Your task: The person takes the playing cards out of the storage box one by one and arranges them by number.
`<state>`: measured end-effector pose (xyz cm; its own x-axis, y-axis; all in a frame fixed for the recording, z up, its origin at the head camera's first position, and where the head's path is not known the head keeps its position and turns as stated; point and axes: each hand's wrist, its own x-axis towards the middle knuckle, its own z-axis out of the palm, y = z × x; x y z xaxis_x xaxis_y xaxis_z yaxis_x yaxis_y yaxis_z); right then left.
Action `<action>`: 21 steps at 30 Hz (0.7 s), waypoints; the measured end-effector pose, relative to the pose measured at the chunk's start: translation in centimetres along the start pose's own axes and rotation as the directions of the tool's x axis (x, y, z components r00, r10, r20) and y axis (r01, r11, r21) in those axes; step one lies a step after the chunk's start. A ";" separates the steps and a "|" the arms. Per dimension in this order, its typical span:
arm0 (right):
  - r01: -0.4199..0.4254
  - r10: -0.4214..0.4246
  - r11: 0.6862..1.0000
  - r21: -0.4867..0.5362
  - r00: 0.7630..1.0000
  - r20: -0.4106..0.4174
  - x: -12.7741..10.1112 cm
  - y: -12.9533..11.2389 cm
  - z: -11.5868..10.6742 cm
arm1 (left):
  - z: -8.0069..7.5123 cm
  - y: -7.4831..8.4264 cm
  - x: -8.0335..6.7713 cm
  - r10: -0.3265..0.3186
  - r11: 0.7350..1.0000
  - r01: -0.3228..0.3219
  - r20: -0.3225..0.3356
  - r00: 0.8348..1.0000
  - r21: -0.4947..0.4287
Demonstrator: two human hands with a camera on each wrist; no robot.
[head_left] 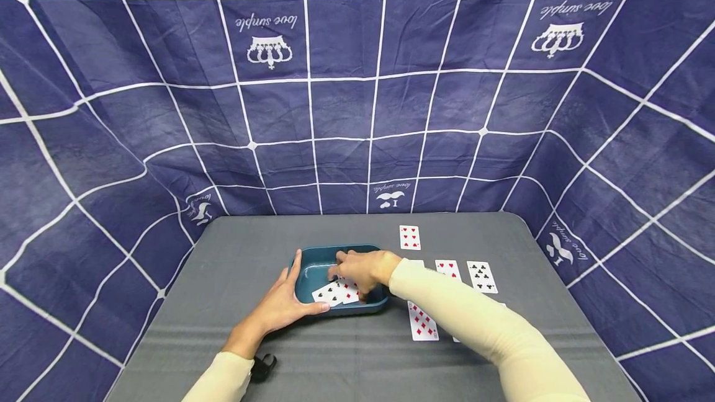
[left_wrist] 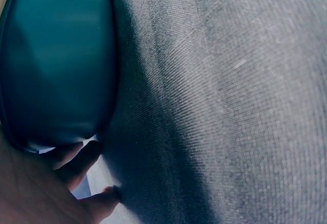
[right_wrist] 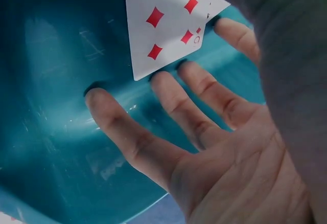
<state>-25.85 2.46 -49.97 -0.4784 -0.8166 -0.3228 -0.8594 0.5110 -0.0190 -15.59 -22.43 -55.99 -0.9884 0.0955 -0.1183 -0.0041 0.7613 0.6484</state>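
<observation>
My left hand point(head_left: 287, 304) lies against the left side of the teal tray point(head_left: 321, 254), with the fingers straight along its outer wall and the thumb at the near corner. This grip is open and only presses the tray; it does not curl around it. From the left wrist view I see the tray wall point(left_wrist: 56, 65) standing on the gray desk point(left_wrist: 225, 101), and my fingers beside its lower edge.

My right hand point(head_left: 363, 270) reaches down into the tray. Its fingers point(right_wrist: 133, 137) are stretched out and rest on the tray floor point(right_wrist: 56, 106), so this grip is open too. The fingertips touch the edge of a diamonds card point(right_wrist: 163, 19) that lies in the tray. In the head view I can see 2 cards point(head_left: 335, 292) in the tray, 1 black and 1 red, partly overlapping.

On the desk point(head_left: 234, 265), right of the tray, more cards lie face up: a hearts card point(head_left: 409, 237) farther away, a clubs card point(head_left: 481, 276), and a diamonds card near my sleeve point(head_left: 422, 322).
</observation>
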 end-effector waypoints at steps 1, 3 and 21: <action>-0.003 0.003 1.000 0.004 1.000 -0.003 0.0 0.0 0.0 | 0.0 0.1 0.1 0.004 1.000 -0.004 0.000 1.000 0.001; -0.001 0.001 1.000 0.008 1.000 -0.009 0.0 0.1 0.0 | 0.0 0.1 0.1 0.007 1.000 -0.007 -0.004 1.000 -0.003; 0.031 -0.030 0.998 0.053 0.999 -0.024 -0.1 0.6 0.2 | 0.1 0.0 0.1 -0.001 1.000 0.001 -0.001 1.000 0.005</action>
<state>-26.30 2.91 -50.11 -0.4568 -0.8377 -0.2992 -0.8630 0.4989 -0.0793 -15.63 -22.42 -56.06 -0.9885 0.0942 -0.1184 -0.0044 0.7644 0.6447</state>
